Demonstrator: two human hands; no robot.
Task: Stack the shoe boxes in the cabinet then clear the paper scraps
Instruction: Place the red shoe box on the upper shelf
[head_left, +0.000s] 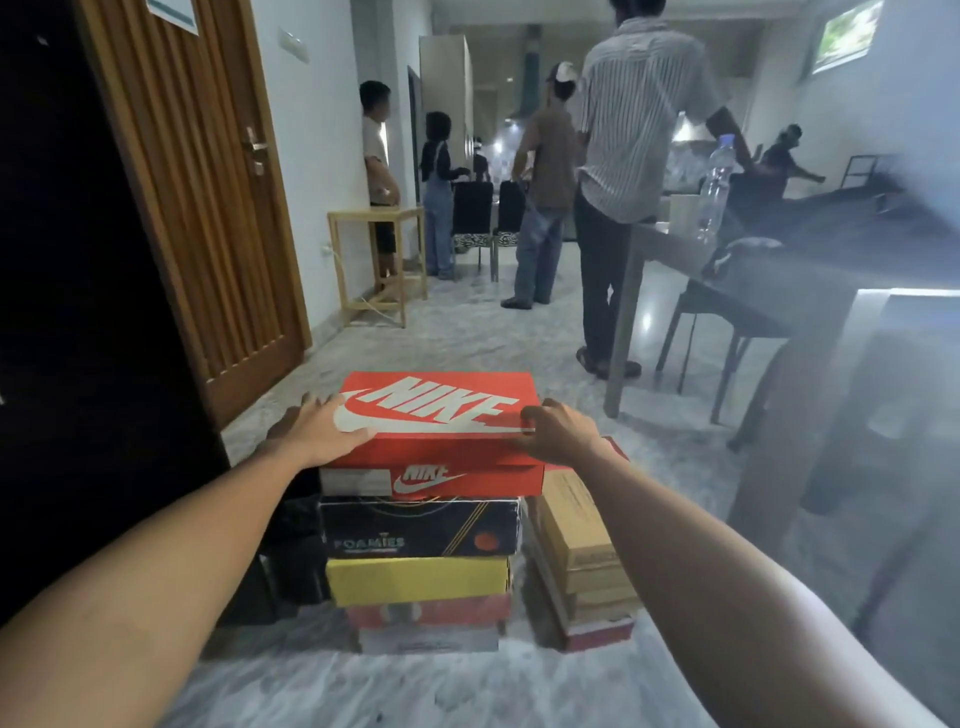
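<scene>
A stack of shoe boxes (423, 571) stands on the marble floor (467, 343), a second pile of boxes (582, 551) just beside it. On top lies the orange box (441, 415). The left hand (317, 428) presses flat on its lid, grip apart; the right hand (558, 434) curls over its right edge, grip clamped on it.

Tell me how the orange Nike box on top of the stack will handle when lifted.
The orange Nike box looks like stiff cardboard, so it should keep its shape. With the left hand and right hand at opposite sides, it should lift level. Its separate lid may shift.
</scene>
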